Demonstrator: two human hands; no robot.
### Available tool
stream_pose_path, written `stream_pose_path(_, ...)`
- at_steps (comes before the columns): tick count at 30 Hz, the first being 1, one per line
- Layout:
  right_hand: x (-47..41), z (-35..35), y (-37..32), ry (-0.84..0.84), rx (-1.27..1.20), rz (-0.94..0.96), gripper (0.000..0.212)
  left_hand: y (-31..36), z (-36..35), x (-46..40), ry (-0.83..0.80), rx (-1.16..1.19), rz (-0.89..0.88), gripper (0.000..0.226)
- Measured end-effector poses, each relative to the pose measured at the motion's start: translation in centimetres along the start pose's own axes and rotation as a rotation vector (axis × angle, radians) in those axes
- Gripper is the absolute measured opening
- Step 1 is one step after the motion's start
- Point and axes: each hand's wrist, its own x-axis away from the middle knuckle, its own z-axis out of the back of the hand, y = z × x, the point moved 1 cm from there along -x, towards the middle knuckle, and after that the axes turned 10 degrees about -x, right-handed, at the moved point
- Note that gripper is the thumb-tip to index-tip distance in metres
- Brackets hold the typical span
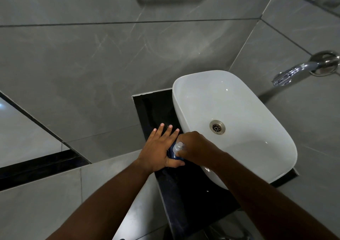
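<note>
1. Left hand (pixel 160 147): released, fingers straight and spread. The palm lies flat against the bottle's (pixel 173 154) left side and the thumb runs along its near side. It looks like it is steadying the bottle or waiting to catch soap.
2. Right hand (pixel 195 147): fingers curled, gripping the bottle at its pump (pixel 180 145) from above and from the right.
3. The bottle stands between the two hands, touching both. It sits on the counter (pixel 184 193), just left of the basin (pixel 230 101).
4. Step, as a judgement: working the pump head, either pressing out a dose or twisting it. I can't tell which. No soap is visible.
5. The next move calls for a straight downward push on the pump. The left hand should brace the bottle so it doesn't tip or skid on the slick counter, with the palm kept under the nozzle.
6. Bottle: small, round, dark blue glossy plastic. The pump is clear or whitish plastic.
7. Counter under the hands: black polished stone, narrow and reflective.
8. Basin right of the right hand: white glazed ceramic, a rounded rectangle that looks smooth and dry. A round metal drain (pixel 217 126) lies just beyond the right hand.
9. Tap (pixel 294 72), far right of the hands: chrome, wall-mounted, with its spout over the basin.
10. Wall (pixel 110 55) beyond the hands: large grey marble-look tiles, glossy, with thin dark grout lines.
</note>
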Motion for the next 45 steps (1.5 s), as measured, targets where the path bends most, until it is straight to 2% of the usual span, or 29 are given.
stream_pose_path(2,-0.1,-0.4,-0.6,0.012,-0.038,0.000,0.038,0.0,-0.1,0.1,0.006,0.016,0.006,0.113)
stream_pose_path(6,-0.4,-0.6,-1.0,0.048,0.053,-0.079,0.025,0.0,-0.2,0.2,0.007,0.023,0.023,0.112)
stream_pose_path(9,-0.5,-0.4,-0.7,-0.038,-0.013,-0.056,0.046,0.0,-0.3,0.1,0.007,0.018,0.019,0.112)
stream_pose_path(11,-0.6,-0.2,-0.7,-0.109,0.033,-0.111,0.055,0.0,-0.3,0.0,0.015,0.031,0.015,0.112)
stream_pose_path(14,-1.2,-0.3,-0.7,-0.109,0.096,-0.082,0.029,0.0,-0.5,0.1,0.025,0.053,0.020,0.111)
stream_pose_path(17,-1.5,-0.7,-0.2,-0.133,0.121,-0.112,0.039,0.1,-0.6,0.1,0.045,0.036,0.021,0.111)
stream_pose_path(20,-1.7,-1.0,0.1,0.010,0.155,-0.031,0.025,0.0,-0.7,0.0,0.056,0.035,0.024,0.113)
stream_pose_path(23,-1.6,-1.3,0.0,0.075,0.126,-0.010,0.029,0.1,-0.7,0.1,0.047,0.044,0.024,0.113)
stream_pose_path(27,-1.3,-0.3,-0.7,-0.067,0.145,-0.050,0.026,0.0,-0.6,0.1,0.053,0.033,0.018,0.111)
stream_pose_path(31,-0.9,0.2,-1.2,-0.084,0.165,-0.045,0.021,0.1,-0.7,-0.1,0.057,0.044,0.033,0.111)
stream_pose_path(35,-1.0,-0.5,-1.2,-0.012,0.079,-0.094,0.029,0.0,-1.1,0.0,0.069,0.049,0.046,0.109)
stream_pose_path(38,-0.4,-0.9,-1.0,0.058,0.011,-0.098,0.027,0.1,-1.0,0.2,0.058,0.035,0.052,0.108)
stream_pose_path(41,0.0,-0.6,-1.6,0.024,0.009,-0.138,0.028,0.3,-0.6,0.3,0.051,0.018,0.056,0.107)
stream_pose_path(45,0.9,1.5,-2.3,-0.024,-0.024,-0.125,0.058,0.5,-0.4,0.3,0.061,0.029,0.076,0.105)
